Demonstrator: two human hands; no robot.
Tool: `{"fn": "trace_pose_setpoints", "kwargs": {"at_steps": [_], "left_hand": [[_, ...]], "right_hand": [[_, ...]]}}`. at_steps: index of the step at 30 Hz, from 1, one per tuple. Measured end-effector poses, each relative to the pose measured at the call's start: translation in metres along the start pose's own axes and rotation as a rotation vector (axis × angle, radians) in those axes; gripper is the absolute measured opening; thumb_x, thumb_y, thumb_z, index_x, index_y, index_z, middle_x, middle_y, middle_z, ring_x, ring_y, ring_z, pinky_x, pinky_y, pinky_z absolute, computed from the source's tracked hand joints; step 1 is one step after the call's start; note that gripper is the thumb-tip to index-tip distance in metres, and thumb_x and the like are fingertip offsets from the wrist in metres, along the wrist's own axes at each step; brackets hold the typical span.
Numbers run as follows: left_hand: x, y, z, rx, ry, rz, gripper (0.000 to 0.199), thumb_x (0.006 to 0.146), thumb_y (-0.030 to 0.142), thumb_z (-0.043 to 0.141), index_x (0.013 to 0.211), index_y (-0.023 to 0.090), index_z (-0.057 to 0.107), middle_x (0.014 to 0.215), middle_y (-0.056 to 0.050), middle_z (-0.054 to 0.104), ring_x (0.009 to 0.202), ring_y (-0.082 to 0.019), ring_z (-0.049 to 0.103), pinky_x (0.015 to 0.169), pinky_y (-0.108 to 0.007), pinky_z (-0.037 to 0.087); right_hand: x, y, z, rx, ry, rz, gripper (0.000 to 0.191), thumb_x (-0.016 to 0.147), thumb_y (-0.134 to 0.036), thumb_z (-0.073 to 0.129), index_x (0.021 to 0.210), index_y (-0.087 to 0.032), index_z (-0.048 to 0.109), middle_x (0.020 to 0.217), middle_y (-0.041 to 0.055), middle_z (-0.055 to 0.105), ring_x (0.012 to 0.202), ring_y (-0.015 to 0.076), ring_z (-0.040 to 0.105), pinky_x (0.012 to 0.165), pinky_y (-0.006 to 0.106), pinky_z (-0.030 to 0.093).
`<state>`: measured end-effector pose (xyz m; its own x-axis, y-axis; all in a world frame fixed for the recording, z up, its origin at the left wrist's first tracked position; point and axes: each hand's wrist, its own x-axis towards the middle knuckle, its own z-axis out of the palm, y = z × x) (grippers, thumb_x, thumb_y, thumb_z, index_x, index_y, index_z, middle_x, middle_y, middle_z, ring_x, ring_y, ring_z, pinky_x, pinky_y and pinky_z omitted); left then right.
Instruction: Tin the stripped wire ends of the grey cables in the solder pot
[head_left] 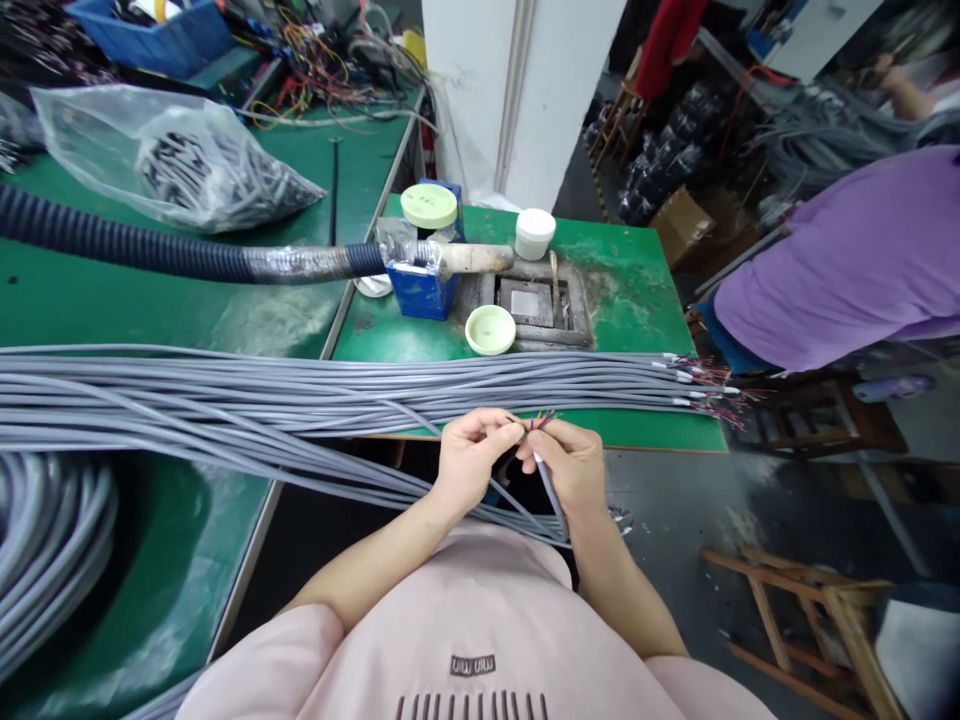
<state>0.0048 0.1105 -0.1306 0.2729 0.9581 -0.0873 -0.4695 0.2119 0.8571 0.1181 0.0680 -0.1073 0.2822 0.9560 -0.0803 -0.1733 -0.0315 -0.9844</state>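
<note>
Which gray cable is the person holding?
The gray cable in the right hand: it alone leaves the bundle, its thin colored wires sticking out at the top.

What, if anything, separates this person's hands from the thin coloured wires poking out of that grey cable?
Nothing visible. The left hand and right hand meet at the coloured wires at the end of the grey cable, fingers on them; the bundle of grey cables lies beyond, not between.
</note>
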Motion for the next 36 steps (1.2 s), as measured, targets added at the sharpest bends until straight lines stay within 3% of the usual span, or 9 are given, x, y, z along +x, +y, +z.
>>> {"fn": "trace_pose_setpoints", "kwargs": {"at_steps": [4, 11, 17, 22, 26, 32, 36], "left_hand": [[0.002, 0.001, -0.002, -0.003, 0.025, 0.007, 0.021, 0.063, 0.033, 0.082, 0.067, 0.017, 0.070, 0.054, 0.002, 0.059, 0.047, -0.004, 0.045, 0.047, -0.016, 0.038], [0.003, 0.005, 0.001, -0.061, -0.055, 0.048, 0.020, 0.069, 0.033, 0.078, 0.071, 0.016, 0.067, 0.055, 0.001, 0.062, 0.045, -0.007, 0.051, 0.048, -0.019, 0.042], [0.007, 0.000, -0.003, 0.001, -0.014, 0.017, 0.027, 0.069, 0.039, 0.077, 0.070, 0.015, 0.064, 0.047, 0.006, 0.049, 0.040, -0.004, 0.037, 0.042, -0.017, 0.031], [0.018, 0.008, -0.010, 0.102, -0.040, 0.056, 0.029, 0.070, 0.042, 0.075, 0.067, 0.015, 0.062, 0.047, 0.005, 0.048, 0.042, -0.005, 0.040, 0.043, -0.017, 0.034], [0.026, 0.017, -0.021, 0.256, -0.054, 0.202, 0.026, 0.076, 0.041, 0.068, 0.072, 0.015, 0.066, 0.053, 0.002, 0.057, 0.046, -0.007, 0.046, 0.046, -0.020, 0.038], [0.043, 0.027, -0.046, 0.733, 0.080, 0.661, 0.016, 0.085, 0.026, 0.060, 0.075, 0.016, 0.067, 0.059, 0.001, 0.058, 0.056, -0.010, 0.050, 0.058, -0.023, 0.041], [0.052, 0.025, -0.055, 0.983, 0.013, 0.734, 0.016, 0.087, 0.026, 0.056, 0.078, 0.017, 0.067, 0.060, 0.000, 0.061, 0.058, -0.012, 0.051, 0.060, -0.025, 0.039]], "right_hand": [[0.000, -0.005, 0.003, -0.129, 0.055, -0.056, 0.018, 0.075, -0.029, 0.066, 0.061, -0.018, 0.064, 0.051, -0.0031, 0.062, 0.042, 0.0089, 0.055, 0.044, 0.020, 0.045], [0.004, -0.001, 0.007, -0.154, 0.104, -0.167, 0.017, 0.078, -0.030, 0.065, 0.066, -0.019, 0.062, 0.053, -0.0038, 0.061, 0.043, 0.0084, 0.054, 0.045, 0.020, 0.045], [0.019, -0.005, 0.011, -0.176, 0.078, -0.170, 0.020, 0.076, -0.031, 0.067, 0.063, -0.018, 0.059, 0.048, -0.0055, 0.055, 0.039, 0.0063, 0.046, 0.041, 0.019, 0.037], [0.034, -0.012, 0.011, -0.313, 0.034, -0.179, 0.025, 0.076, -0.033, 0.067, 0.060, -0.018, 0.056, 0.047, -0.0061, 0.050, 0.039, 0.0061, 0.041, 0.039, 0.019, 0.032], [0.048, -0.024, 0.011, -0.434, -0.045, -0.210, 0.022, 0.077, -0.031, 0.065, 0.061, -0.018, 0.057, 0.048, -0.0063, 0.049, 0.042, 0.0062, 0.041, 0.042, 0.020, 0.033], [0.092, -0.042, 0.009, -0.588, -0.034, -0.251, 0.022, 0.074, -0.030, 0.064, 0.058, -0.018, 0.055, 0.047, -0.0061, 0.050, 0.042, 0.0068, 0.040, 0.044, 0.021, 0.032], [0.134, -0.045, 0.011, -0.757, -0.129, -0.238, 0.021, 0.071, -0.031, 0.062, 0.056, -0.017, 0.055, 0.046, -0.0050, 0.050, 0.044, 0.0081, 0.041, 0.047, 0.022, 0.033]]}}
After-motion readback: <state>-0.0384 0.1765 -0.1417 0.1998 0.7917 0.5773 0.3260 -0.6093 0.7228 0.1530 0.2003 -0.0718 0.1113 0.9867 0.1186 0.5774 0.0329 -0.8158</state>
